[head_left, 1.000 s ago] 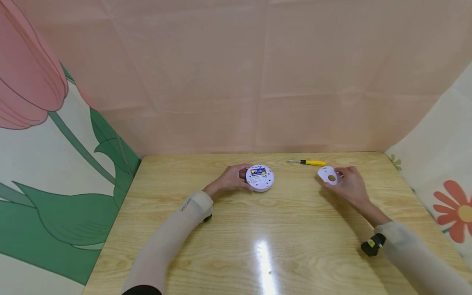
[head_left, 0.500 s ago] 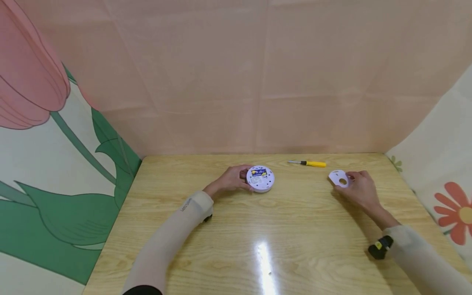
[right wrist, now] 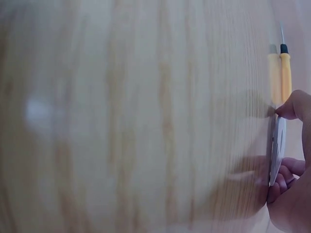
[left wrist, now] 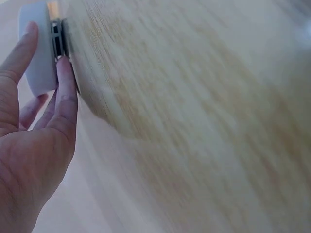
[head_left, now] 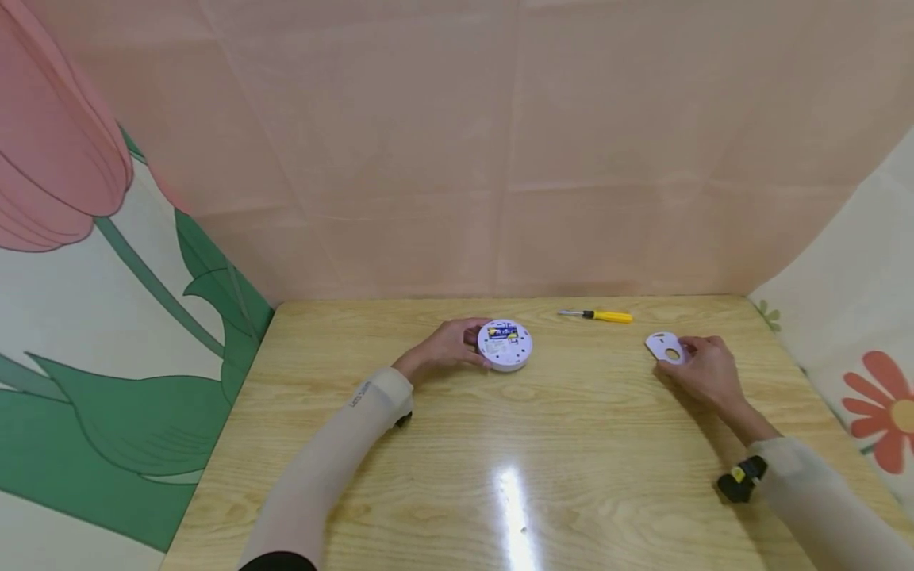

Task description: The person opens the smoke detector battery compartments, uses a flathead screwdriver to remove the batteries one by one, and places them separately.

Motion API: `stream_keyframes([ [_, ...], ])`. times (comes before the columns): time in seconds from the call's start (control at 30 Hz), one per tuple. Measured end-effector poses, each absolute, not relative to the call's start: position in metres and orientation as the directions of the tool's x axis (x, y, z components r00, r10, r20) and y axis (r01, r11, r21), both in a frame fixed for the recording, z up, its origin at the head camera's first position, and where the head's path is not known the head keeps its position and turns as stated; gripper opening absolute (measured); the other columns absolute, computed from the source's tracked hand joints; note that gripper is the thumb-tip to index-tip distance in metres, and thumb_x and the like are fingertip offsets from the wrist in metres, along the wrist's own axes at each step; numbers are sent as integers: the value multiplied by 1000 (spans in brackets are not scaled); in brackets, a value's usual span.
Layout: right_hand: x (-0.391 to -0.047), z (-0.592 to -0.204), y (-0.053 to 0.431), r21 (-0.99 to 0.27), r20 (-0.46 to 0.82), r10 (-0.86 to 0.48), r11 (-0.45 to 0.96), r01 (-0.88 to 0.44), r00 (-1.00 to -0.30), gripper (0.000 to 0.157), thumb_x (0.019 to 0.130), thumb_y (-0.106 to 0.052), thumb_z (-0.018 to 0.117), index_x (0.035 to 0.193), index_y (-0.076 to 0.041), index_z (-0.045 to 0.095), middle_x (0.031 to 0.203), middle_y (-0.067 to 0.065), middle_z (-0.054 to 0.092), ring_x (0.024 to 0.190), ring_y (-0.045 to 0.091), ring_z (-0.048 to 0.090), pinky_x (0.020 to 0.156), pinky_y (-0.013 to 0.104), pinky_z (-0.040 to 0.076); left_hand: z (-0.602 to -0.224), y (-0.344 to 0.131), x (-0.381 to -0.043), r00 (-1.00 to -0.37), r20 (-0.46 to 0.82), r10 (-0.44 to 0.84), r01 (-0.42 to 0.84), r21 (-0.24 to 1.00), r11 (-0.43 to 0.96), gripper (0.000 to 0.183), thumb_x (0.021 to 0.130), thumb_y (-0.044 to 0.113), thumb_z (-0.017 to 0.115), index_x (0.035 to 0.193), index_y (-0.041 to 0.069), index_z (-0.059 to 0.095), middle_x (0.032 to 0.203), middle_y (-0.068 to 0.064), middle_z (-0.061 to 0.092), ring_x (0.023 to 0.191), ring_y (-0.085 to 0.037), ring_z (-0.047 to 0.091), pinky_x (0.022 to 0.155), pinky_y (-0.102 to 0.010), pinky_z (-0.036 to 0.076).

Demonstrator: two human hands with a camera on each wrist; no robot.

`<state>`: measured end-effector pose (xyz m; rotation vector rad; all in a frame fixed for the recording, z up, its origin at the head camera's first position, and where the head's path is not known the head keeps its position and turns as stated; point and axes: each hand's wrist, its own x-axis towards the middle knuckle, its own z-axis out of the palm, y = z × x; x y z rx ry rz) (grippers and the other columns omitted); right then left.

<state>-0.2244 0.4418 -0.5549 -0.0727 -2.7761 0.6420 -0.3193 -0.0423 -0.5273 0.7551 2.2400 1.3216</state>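
Observation:
My left hand (head_left: 451, 342) grips the left side of a round white device (head_left: 505, 346), which looks like a smoke detector with its back up and a blue-and-yellow battery (head_left: 502, 332) showing. In the left wrist view the thumb lies on the white rim (left wrist: 41, 63) and a finger reaches under a dark part. Farther right, my right hand (head_left: 707, 371) pinches a flat white plate (head_left: 658, 344) with a round hole by its right edge. The right wrist view shows that plate (right wrist: 278, 150) edge-on, low over the tabletop.
A screwdriver (head_left: 607, 316) with a yellow handle lies near the back edge, between the two hands, its tip pointing left. The glossy wooden table (head_left: 428, 460) meets a pink cloth backdrop (head_left: 400, 159) behind and printed sheets at both sides.
The right hand has carried the white plate to the right and slightly toward the person, lower over the table. The left hand and the round device have stayed nearly still.

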Motion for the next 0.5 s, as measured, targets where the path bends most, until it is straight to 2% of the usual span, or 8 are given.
stream_keyframes([
  [0.27, -226, -553, 445, -414, 240, 83, 910, -25, -967, 70, 82, -32, 86, 124, 20, 63, 111, 39, 62, 101, 49, 54, 78, 55, 43, -525, -43, -318, -754, -78, 653, 257, 879, 402, 85, 82, 13, 93, 157, 11, 51, 138, -8, 68, 118, -19, 68, 102, -27, 56],
  [0.5, -223, -552, 446, -419, 281, 69, 906, -57, -957, 65, 82, -31, 86, 122, 17, 66, 108, 37, 64, 101, 48, 55, 76, 51, 42, -523, -42, -317, -745, -74, 663, 254, 888, 384, 84, 82, 9, 92, 156, 8, 50, 140, -11, 67, 123, -24, 67, 103, -28, 56],
])
